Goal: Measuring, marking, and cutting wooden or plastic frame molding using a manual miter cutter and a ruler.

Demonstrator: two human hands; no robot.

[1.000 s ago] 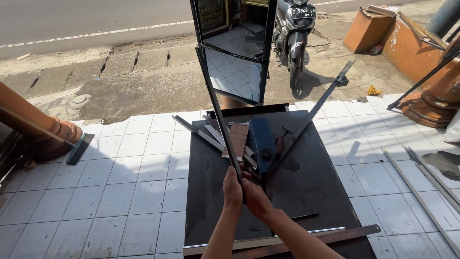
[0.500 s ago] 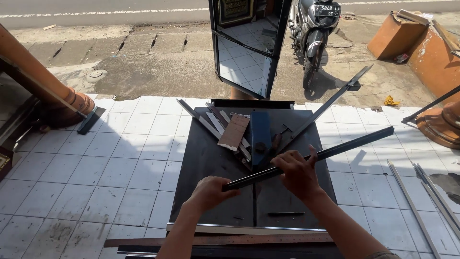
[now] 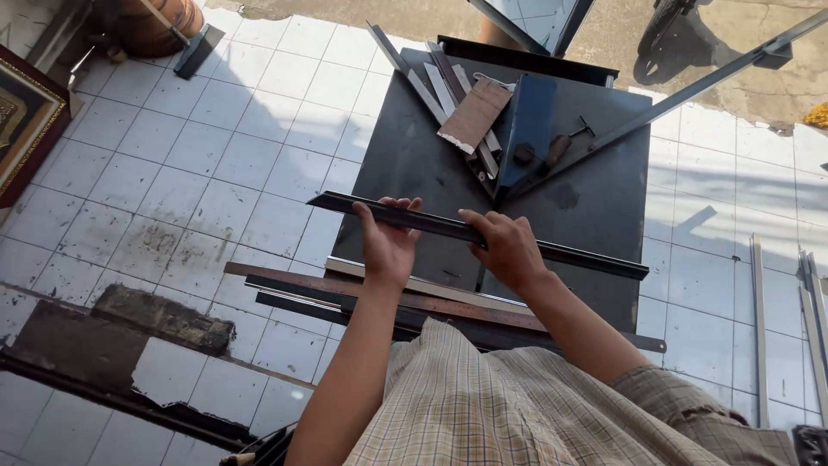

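I hold a long dark metal bar (image 3: 595, 257) level across a black work table (image 3: 604, 207). My left hand (image 3: 388, 242) grips it near its left end, and my right hand (image 3: 509, 250) grips it close to the middle. The bar runs from left of the table top to its right edge. Beneath my hands, several long strips (image 3: 328, 289), brown and dark, lie along the table's near edge.
At the table's far side lie metal strips (image 3: 414, 78), a piece of brown cardboard (image 3: 474, 115), a blue angled piece (image 3: 528, 129) and a hammer (image 3: 561, 147). A long grey bar (image 3: 690, 91) leans to the far right. More strips (image 3: 759, 319) lie on the white tiled floor at right. A framed picture (image 3: 21, 121) stands at left.
The bar went from standing upright to lying level in front of me. My hands spread apart along it, and my head tilted down toward the table.
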